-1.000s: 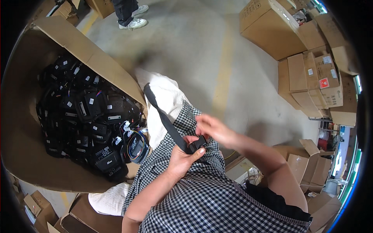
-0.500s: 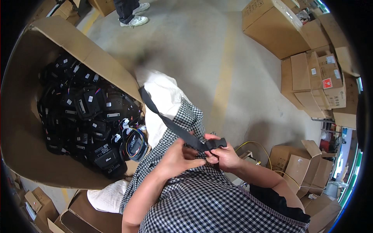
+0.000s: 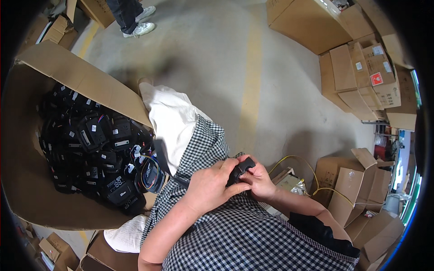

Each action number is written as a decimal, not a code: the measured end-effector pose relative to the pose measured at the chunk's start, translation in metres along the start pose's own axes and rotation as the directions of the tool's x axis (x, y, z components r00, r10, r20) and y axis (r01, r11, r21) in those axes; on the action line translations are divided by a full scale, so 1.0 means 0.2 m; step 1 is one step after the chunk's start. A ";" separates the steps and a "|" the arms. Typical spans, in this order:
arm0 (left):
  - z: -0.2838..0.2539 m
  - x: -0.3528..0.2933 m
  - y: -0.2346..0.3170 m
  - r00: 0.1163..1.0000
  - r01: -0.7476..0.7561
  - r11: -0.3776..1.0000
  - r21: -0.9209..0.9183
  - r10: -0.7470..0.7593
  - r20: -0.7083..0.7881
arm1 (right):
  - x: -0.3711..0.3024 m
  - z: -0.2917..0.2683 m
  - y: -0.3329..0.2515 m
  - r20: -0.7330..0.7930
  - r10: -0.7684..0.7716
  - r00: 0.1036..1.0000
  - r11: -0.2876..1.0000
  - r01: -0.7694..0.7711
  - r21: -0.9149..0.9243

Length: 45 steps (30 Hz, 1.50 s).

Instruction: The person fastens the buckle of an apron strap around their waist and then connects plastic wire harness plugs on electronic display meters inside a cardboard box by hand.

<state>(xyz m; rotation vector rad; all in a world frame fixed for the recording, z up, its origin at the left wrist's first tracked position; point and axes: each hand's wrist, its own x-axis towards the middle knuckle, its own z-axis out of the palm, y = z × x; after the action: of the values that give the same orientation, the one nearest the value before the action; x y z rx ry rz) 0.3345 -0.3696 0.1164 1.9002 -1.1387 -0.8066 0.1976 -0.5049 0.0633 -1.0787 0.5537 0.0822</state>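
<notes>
Over my lap, my left hand [image 3: 209, 186] is closed round a black webbing strap [image 3: 162, 154] near its buckle end. The strap's other part trails from behind that hand to the left, across the white cloth. My right hand [image 3: 263, 184] pinches a black plastic buckle [image 3: 245, 165] from the right. Both hands' fingertips come close together there, and the fingers partly cover the buckle. Whether its halves are joined, I cannot tell. Beneath my hands is a black-and-white checked garment [image 3: 226, 230].
To my left stands a large cardboard box [image 3: 77, 72] holding several black electronic units [image 3: 92, 133] with coiled wires. Cartons [image 3: 366, 81] are stacked at the far right; an opened carton [image 3: 346, 180] sits nearer, beside a yellow cable [image 3: 310, 174]. A person's shoes [image 3: 139, 30] show at the far left.
My left hand has moved right and up to the buckle, and the strap's taut diagonal has slackened and dropped to the left. My view has shifted slightly.
</notes>
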 end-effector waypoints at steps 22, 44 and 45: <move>-0.06 -0.09 -0.08 0.994 0.065 0.998 -0.010 -0.064 0.094 | 0.02 0.05 -0.09 0.076 0.254 0.964 0.946 -0.264 0.186; -0.12 -0.16 -0.18 0.957 0.243 0.952 -0.185 -0.266 -0.115 | 0.27 -0.28 -0.08 -0.023 0.312 0.950 0.842 -0.265 0.470; -0.15 -0.17 -0.19 0.945 0.264 0.937 -0.229 -0.300 -0.135 | 0.27 -0.32 -0.15 -0.026 0.287 0.957 0.877 -0.253 0.408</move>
<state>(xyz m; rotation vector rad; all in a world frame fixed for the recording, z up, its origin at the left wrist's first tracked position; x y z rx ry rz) 0.3617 -0.3187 0.1039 1.9366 -0.6580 -0.8649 0.2281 -0.5847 0.0397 -0.5993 0.7611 0.1604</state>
